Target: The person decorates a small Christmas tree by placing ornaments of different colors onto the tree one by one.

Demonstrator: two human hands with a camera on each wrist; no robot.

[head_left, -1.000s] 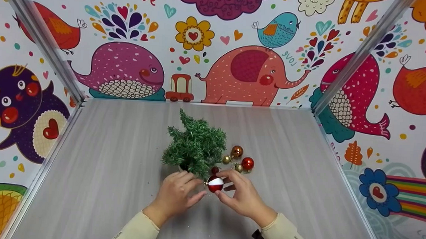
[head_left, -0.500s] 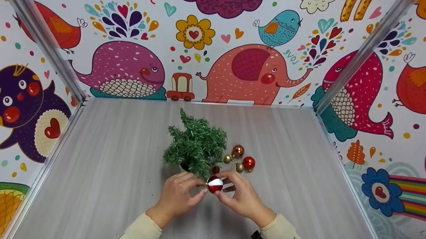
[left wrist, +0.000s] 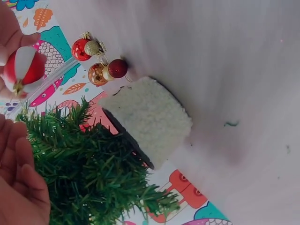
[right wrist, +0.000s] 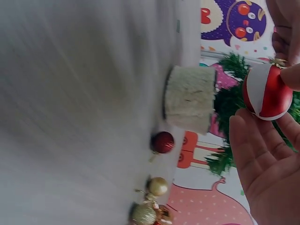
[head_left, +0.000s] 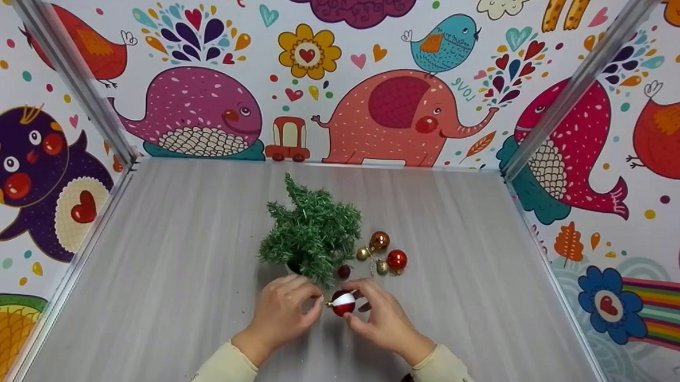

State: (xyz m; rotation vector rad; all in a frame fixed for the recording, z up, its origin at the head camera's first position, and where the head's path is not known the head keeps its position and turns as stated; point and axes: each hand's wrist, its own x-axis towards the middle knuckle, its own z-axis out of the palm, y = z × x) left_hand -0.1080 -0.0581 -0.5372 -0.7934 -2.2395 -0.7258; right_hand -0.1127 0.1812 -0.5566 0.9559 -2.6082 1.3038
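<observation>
My right hand (head_left: 389, 322) holds a red-and-white Christmas bauble (head_left: 343, 303) between thumb and fingers, its gold cap turned to the left. Just left of that cap is my left hand (head_left: 282, 309), fingers loosely bent. In the left wrist view a gap shows between the left fingers (left wrist: 23, 154) and the bauble (left wrist: 29, 65), with nothing seen in that hand. Right behind both hands stands a small artificial Christmas tree (head_left: 312, 230). Its pale, rough-textured base (left wrist: 150, 122) shows in the wrist views but is mostly hidden from the head camera.
Right of the tree lie a dark red bauble (head_left: 344, 271), a copper bauble (head_left: 380, 240), a bright red bauble (head_left: 396, 259) and small gold baubles (head_left: 382, 267). Cartoon-printed walls (head_left: 206, 110) border the grey table (head_left: 458, 236) at back and sides.
The red-and-white bauble has shifted slightly toward the person, and its cap now sits apart from the left fingers, which were at it before. The tree and other baubles stay put.
</observation>
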